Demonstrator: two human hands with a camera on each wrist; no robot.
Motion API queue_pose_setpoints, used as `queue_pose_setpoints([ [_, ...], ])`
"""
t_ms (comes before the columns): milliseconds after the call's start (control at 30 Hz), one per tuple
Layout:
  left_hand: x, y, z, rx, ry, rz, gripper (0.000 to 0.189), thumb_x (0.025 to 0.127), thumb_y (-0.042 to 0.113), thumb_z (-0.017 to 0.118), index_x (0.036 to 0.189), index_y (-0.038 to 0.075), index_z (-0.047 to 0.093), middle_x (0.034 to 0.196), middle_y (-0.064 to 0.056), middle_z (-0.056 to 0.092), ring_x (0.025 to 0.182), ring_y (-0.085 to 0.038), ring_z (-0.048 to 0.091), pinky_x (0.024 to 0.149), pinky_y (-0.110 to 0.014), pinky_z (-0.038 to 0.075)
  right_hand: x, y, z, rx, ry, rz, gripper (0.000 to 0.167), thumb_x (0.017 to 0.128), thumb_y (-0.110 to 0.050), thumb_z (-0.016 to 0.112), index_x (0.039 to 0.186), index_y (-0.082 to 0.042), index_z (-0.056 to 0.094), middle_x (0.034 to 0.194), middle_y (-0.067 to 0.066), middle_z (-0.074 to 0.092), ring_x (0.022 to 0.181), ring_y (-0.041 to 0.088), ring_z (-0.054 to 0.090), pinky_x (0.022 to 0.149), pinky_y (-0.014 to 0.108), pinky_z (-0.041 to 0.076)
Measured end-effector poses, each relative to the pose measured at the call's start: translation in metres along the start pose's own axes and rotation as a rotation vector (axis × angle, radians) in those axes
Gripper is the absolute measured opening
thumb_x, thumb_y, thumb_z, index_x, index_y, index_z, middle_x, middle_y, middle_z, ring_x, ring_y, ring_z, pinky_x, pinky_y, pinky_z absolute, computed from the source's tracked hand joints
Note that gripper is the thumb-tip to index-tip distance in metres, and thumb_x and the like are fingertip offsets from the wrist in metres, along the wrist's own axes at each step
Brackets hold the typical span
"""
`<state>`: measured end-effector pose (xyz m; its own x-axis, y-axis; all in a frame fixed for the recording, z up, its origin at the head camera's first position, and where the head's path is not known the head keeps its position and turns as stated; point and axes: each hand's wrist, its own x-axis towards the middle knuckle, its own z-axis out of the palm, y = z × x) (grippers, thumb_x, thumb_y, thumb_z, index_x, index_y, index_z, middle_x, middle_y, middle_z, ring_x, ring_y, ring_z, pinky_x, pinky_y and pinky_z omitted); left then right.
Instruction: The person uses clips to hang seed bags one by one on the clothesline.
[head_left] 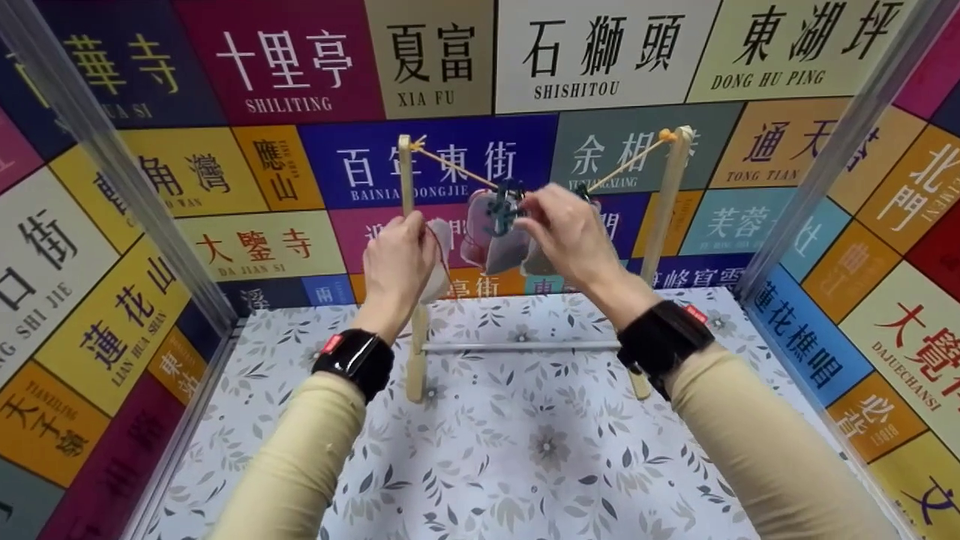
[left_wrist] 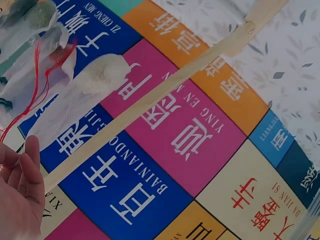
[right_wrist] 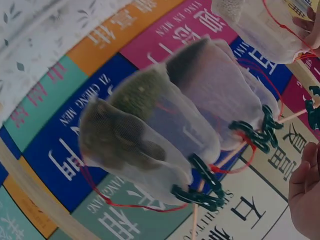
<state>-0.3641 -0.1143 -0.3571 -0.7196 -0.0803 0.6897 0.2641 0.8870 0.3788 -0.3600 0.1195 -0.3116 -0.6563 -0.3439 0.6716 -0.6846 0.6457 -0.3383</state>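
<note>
My left hand (head_left: 401,259) pinches the top of a white mesh drawstring bag (left_wrist: 87,92) with pale contents at its bottom and a red cord. It is beside the left post of a wooden stand. My right hand (head_left: 574,232) is at the sagging orange line (head_left: 457,166), thumb and fingertips pinching at a green clip (head_left: 501,214); the frame edge partly hides that clip (right_wrist: 314,112) in the right wrist view. Several filled mesh bags hang from the line by green clips, one holding dark round pieces (right_wrist: 127,140) and one green bits (right_wrist: 142,92).
The stand has a left post (head_left: 407,176), a right post (head_left: 667,202) and a low white crossbar (head_left: 517,346). It stands on a leaf-patterned tabletop (head_left: 480,442). Panels of coloured sign tiles (head_left: 431,60) enclose the back and sides, with clear edge strips at the corners.
</note>
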Motion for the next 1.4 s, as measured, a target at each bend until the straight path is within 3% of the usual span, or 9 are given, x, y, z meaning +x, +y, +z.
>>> queue_pose_setpoints([
  [167,0.007,0.014,-0.004,-0.026,0.047,0.008,0.018,0.094,0.014,0.058,0.078,0.006,0.061,0.075,-0.013,0.067,0.067,-0.035,0.068,0.060,-0.048,0.056,0.017,-0.011,-0.008,-0.056,0.036,0.018,0.021,0.092,-0.019,0.070,0.098,0.000,0.070,0.094,0.014,0.071,0.082,0.025,0.068,0.076,0.036,0.058],
  [433,0.007,0.033,-0.004,-0.062,0.091,0.063,0.018,0.093,0.010,0.059,0.076,0.005,0.062,0.070,-0.013,0.067,0.060,-0.033,0.066,0.055,-0.044,0.055,0.026,-0.019,-0.010,-0.089,0.074,0.013,0.021,0.093,-0.022,0.069,0.097,-0.002,0.072,0.095,0.013,0.073,0.085,0.026,0.070,0.079,0.036,0.058],
  [733,0.006,0.050,-0.006,-0.125,0.062,0.106,0.015,0.096,0.011,0.057,0.083,0.005,0.064,0.073,-0.012,0.070,0.066,-0.031,0.070,0.059,-0.042,0.058,0.030,-0.018,-0.002,-0.173,0.043,-0.054,0.016,0.093,-0.020,0.068,0.095,-0.004,0.071,0.092,0.010,0.072,0.083,0.026,0.069,0.075,0.037,0.056],
  [867,0.001,0.047,-0.003,-0.188,0.033,0.146,0.013,0.098,0.011,0.057,0.090,0.005,0.065,0.079,-0.010,0.072,0.070,-0.027,0.071,0.063,-0.035,0.059,0.028,-0.019,-0.003,-0.212,-0.045,-0.042,0.023,0.094,-0.022,0.067,0.109,-0.005,0.070,0.104,0.011,0.072,0.095,0.028,0.066,0.083,0.038,0.055],
  [1000,-0.003,0.040,-0.003,-0.208,0.004,0.101,0.012,0.099,0.014,0.060,0.098,0.005,0.068,0.090,-0.010,0.076,0.078,-0.024,0.074,0.070,-0.032,0.060,0.027,-0.018,-0.004,-0.243,-0.176,-0.069,0.038,0.096,-0.024,0.065,0.128,-0.002,0.063,0.120,0.014,0.068,0.109,0.032,0.059,0.094,0.041,0.051],
  [1067,-0.005,0.037,-0.003,-0.210,-0.008,0.083,0.013,0.099,0.015,0.060,0.101,0.006,0.069,0.095,-0.010,0.077,0.082,-0.023,0.075,0.073,-0.031,0.061,0.026,-0.016,-0.002,-0.267,-0.204,-0.090,0.042,0.097,-0.025,0.064,0.132,-0.002,0.061,0.124,0.015,0.066,0.113,0.033,0.057,0.097,0.043,0.049],
  [1233,-0.014,0.030,-0.002,-0.199,-0.037,0.104,0.016,0.099,0.014,0.058,0.109,0.005,0.066,0.100,-0.010,0.075,0.086,-0.020,0.073,0.075,-0.029,0.060,0.016,-0.011,0.008,-0.312,-0.156,-0.122,0.047,0.097,-0.028,0.065,0.137,-0.005,0.057,0.129,0.014,0.063,0.116,0.032,0.056,0.094,0.044,0.049],
  [1400,-0.029,0.019,0.001,-0.165,-0.052,0.140,0.016,0.097,0.012,0.057,0.111,0.006,0.062,0.101,-0.009,0.071,0.083,-0.021,0.071,0.071,-0.031,0.060,-0.007,-0.002,0.028,-0.267,-0.042,-0.148,0.037,0.096,-0.020,0.064,0.129,-0.004,0.061,0.123,0.014,0.065,0.109,0.031,0.059,0.090,0.041,0.051],
])
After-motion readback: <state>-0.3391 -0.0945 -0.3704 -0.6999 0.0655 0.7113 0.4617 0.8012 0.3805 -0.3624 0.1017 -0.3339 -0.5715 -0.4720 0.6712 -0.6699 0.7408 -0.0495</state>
